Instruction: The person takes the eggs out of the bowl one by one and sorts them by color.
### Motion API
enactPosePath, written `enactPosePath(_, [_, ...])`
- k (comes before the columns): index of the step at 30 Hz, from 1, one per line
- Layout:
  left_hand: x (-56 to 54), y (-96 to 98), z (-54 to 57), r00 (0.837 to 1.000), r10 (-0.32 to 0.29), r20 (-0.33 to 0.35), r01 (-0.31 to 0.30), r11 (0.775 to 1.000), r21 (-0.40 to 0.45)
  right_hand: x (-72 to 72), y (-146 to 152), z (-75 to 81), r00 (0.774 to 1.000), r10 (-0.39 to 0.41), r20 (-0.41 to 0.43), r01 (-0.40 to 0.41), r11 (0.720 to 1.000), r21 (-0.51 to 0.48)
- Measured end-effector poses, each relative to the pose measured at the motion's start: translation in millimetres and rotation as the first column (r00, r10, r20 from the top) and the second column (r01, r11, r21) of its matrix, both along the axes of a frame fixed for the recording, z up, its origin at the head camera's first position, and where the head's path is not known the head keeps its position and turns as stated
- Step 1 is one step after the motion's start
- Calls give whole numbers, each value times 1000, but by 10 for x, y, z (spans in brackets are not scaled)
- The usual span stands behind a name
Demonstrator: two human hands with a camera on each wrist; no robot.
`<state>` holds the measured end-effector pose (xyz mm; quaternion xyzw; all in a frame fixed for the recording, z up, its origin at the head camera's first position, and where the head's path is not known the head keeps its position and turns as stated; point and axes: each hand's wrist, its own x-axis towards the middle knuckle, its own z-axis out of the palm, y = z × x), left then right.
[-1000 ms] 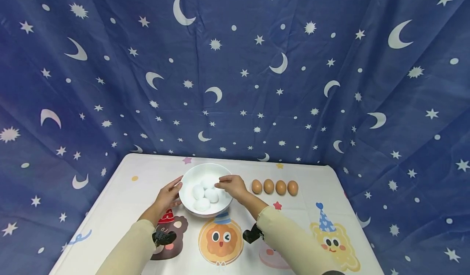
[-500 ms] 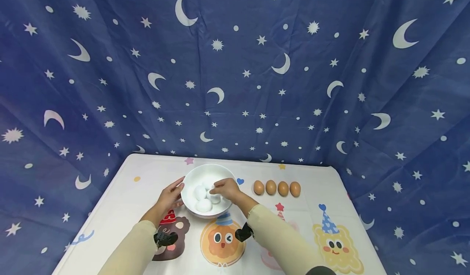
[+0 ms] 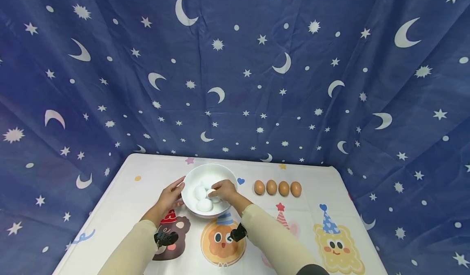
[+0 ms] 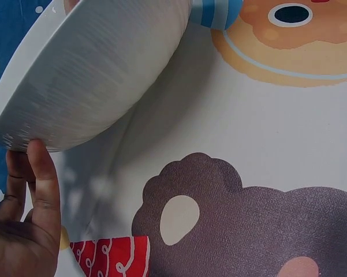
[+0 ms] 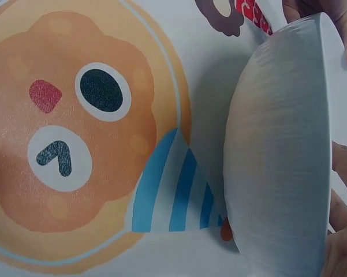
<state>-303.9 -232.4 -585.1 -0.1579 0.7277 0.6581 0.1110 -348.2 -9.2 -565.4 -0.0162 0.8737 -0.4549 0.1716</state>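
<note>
A white bowl [image 3: 189, 177] with several white eggs [image 3: 204, 205] in it stands toward the back of the table, left of centre. My left hand [image 3: 169, 197] holds the bowl's left side. In the left wrist view its fingers [image 4: 45, 179] press on the outer wall; in the right wrist view a fingertip laps over the rim. Reaching over the right side, my right hand [image 3: 225, 190] has its fingers down in the bowl and pinches a white egg [image 3: 211, 192]. The bowl wall hides the eggs in both wrist views.
Several brown eggs [image 3: 271, 187] stand in a row on the table to the right of the bowl. The white tablecloth [image 3: 147, 167] carries printed cartoon figures. Behind the table hangs a blue curtain [image 3: 235, 87] with moons and stars.
My right hand has moved left and down into the bowl, from above its right side to a white egg between the fingers. The left hand has stayed at the bowl.
</note>
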Motion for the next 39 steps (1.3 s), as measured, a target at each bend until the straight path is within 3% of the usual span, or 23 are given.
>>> enactPosePath(12, [20,10,-23,1000,9,0,-9,1000,-6,36,-38,-36,999,18,-39,-18,1000,12])
enactPosePath(20, [15,13,-23,1000,17,0,-17,1000,5,36,-70,-55,999,4,-48,0,996,91])
enactPosePath(39, [16,11,1,1000,16,-9,-16,1000,16,55,-98,-17,999,-29,-24,30,997,77])
